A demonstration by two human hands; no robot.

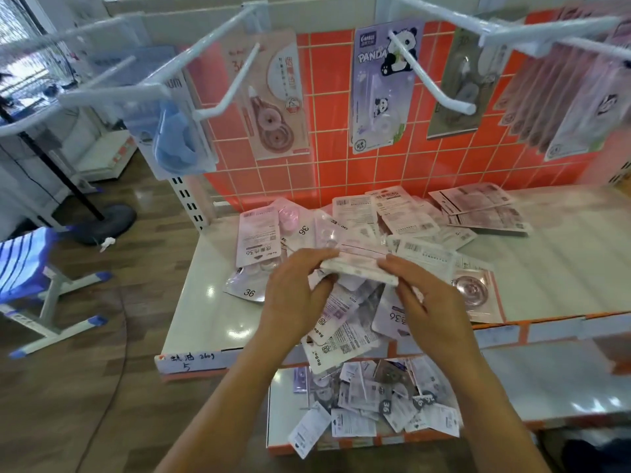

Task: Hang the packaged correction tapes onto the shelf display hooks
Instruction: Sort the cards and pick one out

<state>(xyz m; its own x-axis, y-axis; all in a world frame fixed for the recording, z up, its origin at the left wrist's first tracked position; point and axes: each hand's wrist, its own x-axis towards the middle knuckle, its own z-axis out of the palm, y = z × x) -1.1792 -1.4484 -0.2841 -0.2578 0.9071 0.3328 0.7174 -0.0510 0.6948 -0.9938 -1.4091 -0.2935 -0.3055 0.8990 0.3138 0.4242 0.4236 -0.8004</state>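
In the head view, the left hand [297, 285] and the right hand [423, 295] are gripping opposite ends of the held stack [358, 268] of packaged correction tapes. Their fingers are curling round its edges, and the hands are lying near each other but apart. The stack is hovering just above the loose pile [392, 227] lying on the shelf [205, 291], with the display hooks [232, 87] projecting at 12 o'clock and a lower bin [375, 404] of further packs sitting at 6 o'clock. The packs are appearing light, thin and card-backed, with glossy fronts probably sliding against one another; gripping is best done at the card margin near the hang hole, not on the blister. The stack's hang holes are not showing, its pack count is not resolving, the left fingertips are hiding beneath it, and the hooks at 2 o'clock are being cut off.
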